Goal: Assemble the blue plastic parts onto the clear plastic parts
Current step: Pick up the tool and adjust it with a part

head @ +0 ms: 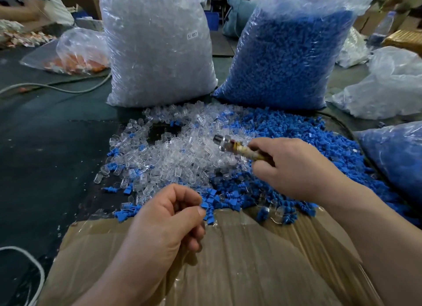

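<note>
Cardboard box (228,260) lies nearest, under my forearms; above its edge my left hand (164,225), fingers curled, pinches one blue part (204,205) between thumb and forefinger, seemingly ready for fitting. Beyond, my right hand (294,168) grips a metal-tipped tool (230,145) over the clear parts (182,150), tip pointing left, probably to seat one. Stock bags (155,54) stand farthest.

The table (45,159) lies open along its left side, crossed by a grey cable (75,91) further back. A bag of clear parts (157,54) and a bag of blue parts (285,61) wall the far side, a narrow gap between. Loose parts (182,152) cover the middle; a cardboard box (251,260) fills the near edge
</note>
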A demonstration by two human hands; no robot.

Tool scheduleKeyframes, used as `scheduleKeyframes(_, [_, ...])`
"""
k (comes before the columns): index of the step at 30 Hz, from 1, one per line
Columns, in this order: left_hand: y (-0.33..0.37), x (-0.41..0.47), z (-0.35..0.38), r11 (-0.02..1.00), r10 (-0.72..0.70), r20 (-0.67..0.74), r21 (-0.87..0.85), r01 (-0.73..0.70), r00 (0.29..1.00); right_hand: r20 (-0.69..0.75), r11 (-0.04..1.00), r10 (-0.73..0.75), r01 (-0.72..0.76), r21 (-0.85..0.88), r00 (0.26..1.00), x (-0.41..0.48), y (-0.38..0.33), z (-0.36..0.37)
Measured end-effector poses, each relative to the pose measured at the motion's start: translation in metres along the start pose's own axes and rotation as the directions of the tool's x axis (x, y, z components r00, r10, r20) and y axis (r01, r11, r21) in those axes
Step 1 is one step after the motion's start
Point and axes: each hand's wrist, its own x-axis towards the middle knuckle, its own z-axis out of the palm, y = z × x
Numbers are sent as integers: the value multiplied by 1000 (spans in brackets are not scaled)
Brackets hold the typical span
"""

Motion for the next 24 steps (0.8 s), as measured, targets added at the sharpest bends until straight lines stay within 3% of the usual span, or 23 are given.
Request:
scheduleKeyframes(2, [-1, 1, 1, 1000, 10, -8, -16, -10, 1000, -25, 998, 35, -34, 52, 999, -1, -4, -5])
scheduleKeyframes(7, [-5, 3, 0, 997, 26, 1, -66, -26, 1000, -91, 996, 33, -40, -76, 995, -12, -12, -15])
scheduleKeyframes(15, [-4, 3, -3, 972, 142, -23, -184, -144, 990, -139, 995, -102, 101, -19, 985, -56, -34, 16])
scheduleKeyframes(24, [-11, 4, -8, 965, 252, -53, -56, -255, 966, -55, 990, -136, 137, 21, 989, -60, -39, 23])
